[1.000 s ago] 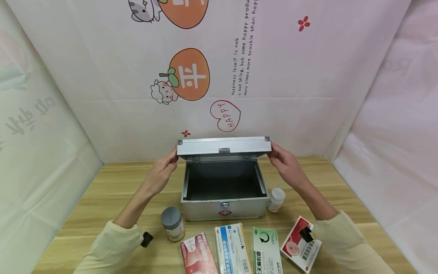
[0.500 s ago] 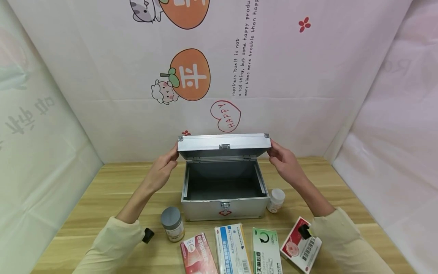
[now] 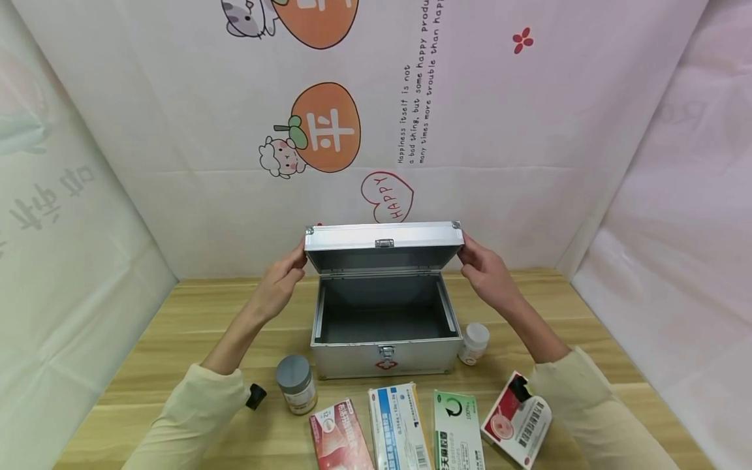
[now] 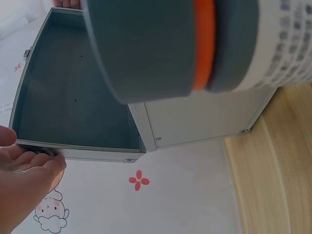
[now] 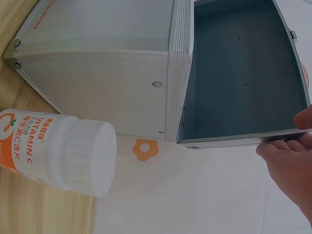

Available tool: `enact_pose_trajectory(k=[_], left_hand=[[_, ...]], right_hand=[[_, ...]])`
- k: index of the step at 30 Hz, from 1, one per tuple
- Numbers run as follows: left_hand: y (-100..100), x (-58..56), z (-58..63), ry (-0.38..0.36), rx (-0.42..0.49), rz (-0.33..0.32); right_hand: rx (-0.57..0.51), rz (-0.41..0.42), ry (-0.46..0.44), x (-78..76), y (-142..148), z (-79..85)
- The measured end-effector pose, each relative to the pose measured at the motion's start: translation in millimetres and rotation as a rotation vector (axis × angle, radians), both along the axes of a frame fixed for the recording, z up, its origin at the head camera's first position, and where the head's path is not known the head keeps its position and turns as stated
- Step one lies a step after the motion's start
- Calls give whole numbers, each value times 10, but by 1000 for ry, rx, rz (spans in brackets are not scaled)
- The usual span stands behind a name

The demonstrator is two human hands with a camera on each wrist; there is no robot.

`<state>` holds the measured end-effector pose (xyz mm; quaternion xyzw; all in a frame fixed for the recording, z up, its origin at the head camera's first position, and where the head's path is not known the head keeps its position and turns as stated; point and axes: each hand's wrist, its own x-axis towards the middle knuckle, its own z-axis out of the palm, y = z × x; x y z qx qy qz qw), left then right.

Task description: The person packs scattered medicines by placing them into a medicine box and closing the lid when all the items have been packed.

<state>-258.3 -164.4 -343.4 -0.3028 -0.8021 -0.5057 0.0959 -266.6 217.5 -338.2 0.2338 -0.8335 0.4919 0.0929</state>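
Observation:
A silver first-aid box (image 3: 352, 362) with a red cross and front latch stands in the middle of the table, its lid (image 3: 384, 235) raised and its dark interior showing. My left hand (image 3: 281, 287) grips the lid's left side, fingers outside and thumb near the rim. On the opposite side, my right hand (image 3: 490, 274) holds the lid's edge, its thumb (image 5: 304, 117) at the rim. Both wrist views show the lid's bare grey inside. A grey-capped bottle (image 3: 296, 385) stands left of the box; a white vitamin C bottle (image 5: 58, 151) stands close to its right side.
In front of the box lie a pink medicine box (image 3: 341, 434), a blue-and-white one (image 3: 399, 427), a green one (image 3: 458, 431) and a red-and-white one (image 3: 517, 421) partly under the right sleeve. A printed white cloth (image 3: 470, 130) hangs behind the table.
Both hands have swung the lid up and back a little, so more of its underside shows. The bottles and medicine boxes have stayed put.

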Motion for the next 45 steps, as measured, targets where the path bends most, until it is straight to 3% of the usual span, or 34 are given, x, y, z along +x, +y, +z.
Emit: enact_pose_trajectory(k=[32, 45], left_hand=[[-29, -74, -115, -71, -48, 45], [-10, -323, 63, -56, -62, 46]], right_hand=[[-14, 19, -43, -97, -40, -160], [-15, 20, -14, -346, -32, 51]])
